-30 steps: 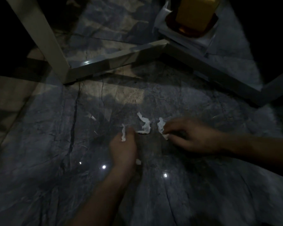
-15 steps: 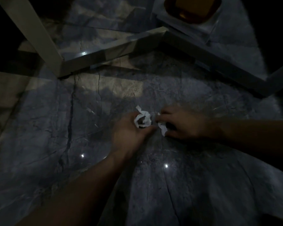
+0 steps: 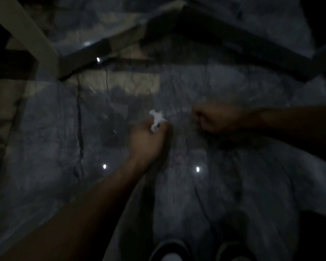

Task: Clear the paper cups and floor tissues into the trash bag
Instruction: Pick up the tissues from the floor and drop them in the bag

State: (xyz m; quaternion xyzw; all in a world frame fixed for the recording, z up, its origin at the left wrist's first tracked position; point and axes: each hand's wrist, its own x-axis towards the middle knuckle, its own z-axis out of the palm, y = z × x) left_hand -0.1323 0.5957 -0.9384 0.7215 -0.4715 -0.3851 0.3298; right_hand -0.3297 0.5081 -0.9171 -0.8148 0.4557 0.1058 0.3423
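Left hand [image 3: 146,141] pinches the crumpled white tissue [image 3: 157,120], which sticks up past its fingertips above the grey marble floor [image 3: 224,194], right hand [image 3: 216,117] fisted just beside it, contents hidden.

- The scene is very dim; corners at 1, 5 and 9 o'clock fall to near black.
- Three small white glints sit on the glossy marble floor [image 3: 45,147]: one at 11 o'clock, two near 6 o'clock.
- A paler patch lies above centre.
- Motion blur softens everything; both hands are smeared.
- Only the white tissue [image 3: 157,120] at centre looks bright.
- The table frame [image 3: 32,32] bends at 10 o'clock.
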